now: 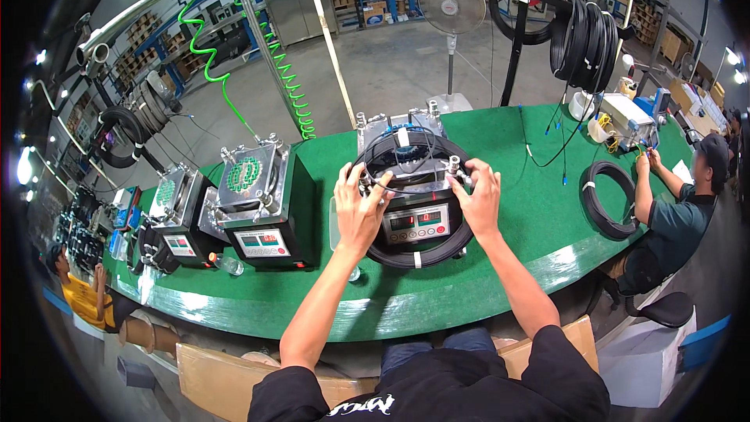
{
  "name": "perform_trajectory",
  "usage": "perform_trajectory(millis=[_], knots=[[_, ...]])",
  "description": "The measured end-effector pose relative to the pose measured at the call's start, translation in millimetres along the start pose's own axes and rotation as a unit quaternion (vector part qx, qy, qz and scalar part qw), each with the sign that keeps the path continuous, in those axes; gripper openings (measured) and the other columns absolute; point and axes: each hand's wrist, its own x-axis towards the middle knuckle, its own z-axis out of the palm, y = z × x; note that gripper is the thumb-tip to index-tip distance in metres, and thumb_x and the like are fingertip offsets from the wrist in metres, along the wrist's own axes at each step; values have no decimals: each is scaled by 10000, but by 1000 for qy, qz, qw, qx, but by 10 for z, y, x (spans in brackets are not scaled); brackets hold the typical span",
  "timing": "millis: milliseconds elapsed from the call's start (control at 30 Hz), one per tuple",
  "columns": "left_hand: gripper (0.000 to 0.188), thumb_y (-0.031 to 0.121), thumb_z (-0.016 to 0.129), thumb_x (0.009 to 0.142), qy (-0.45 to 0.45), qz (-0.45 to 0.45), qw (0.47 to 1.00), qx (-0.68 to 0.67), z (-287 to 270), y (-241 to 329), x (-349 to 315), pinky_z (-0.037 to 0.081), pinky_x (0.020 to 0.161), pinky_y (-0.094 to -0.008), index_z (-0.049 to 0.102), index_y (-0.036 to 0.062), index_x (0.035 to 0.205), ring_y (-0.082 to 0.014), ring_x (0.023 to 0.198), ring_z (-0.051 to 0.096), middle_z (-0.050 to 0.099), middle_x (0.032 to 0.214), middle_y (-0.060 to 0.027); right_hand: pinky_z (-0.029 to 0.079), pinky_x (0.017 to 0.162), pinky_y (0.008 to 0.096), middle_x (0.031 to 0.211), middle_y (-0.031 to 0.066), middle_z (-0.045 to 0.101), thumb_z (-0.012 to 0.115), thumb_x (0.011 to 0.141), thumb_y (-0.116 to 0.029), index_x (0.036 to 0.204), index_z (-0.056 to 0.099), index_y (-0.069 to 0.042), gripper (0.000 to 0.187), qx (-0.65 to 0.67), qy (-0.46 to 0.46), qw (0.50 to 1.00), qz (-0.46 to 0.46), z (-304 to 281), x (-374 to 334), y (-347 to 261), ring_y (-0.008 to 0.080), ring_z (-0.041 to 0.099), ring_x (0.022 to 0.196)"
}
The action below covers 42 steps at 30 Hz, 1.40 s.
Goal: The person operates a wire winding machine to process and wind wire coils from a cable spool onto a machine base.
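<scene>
A black bench machine (416, 224) with a lit red display and a metal top stands in front of me. A coil of black cable (417, 259) loops around its front and over its top, held by white ties. My left hand (355, 209) is closed at the near left corner of the top, its fingers around a metal clamp knob there. At the near right corner, my right hand (480, 202) closes thumb and fingers on another clamp knob (455, 165). Blue connectors (406, 151) show on the top plate, partly behind the cable.
Two similar machines (266, 211) (176, 223) with green-ringed tops stand to the left on the green table (351, 316). A small bottle (226, 264) is beside them. At right lie another cable coil (608, 202) and a seated co-worker (683, 211). Cables hang from a rack (584, 45).
</scene>
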Motion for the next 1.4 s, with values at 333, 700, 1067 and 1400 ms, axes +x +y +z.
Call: perform_trajectory(millis=[333,700,1067,1400], knots=[[296,266,771,856,21,-6,999,-35,-11,-31,-33,415,1046,-534,740,221,1147,-421,1319,453,486,1370,-140,417,761,404,807,51,618,800,782,-158,987,595,-69,303,2,-64,988,-142,34,90,-131,270,572,784],[564,127,783,761,47,-9,996,-69,97,-154,-137,387,1098,-566,527,107,1264,-458,1352,445,499,1396,-171,482,656,401,690,82,606,714,899,-303,1107,641,-88,308,67,-285,956,-32,155,1687,-171,212,611,665],[563,112,754,726,40,-5,995,-89,85,-104,-102,381,1096,-574,495,83,1225,-478,1352,442,503,1397,-194,598,806,453,1179,165,727,793,791,-161,1175,728,-45,406,-303,-539,782,-80,1175,2073,-508,353,726,1006],[516,121,757,720,51,-10,991,-125,53,-83,-72,379,1096,-552,493,65,1160,-461,1359,447,517,1395,-169,591,862,459,1190,171,725,768,801,-108,1126,745,-19,339,-316,-577,750,-65,1087,2174,-680,340,710,1081]])
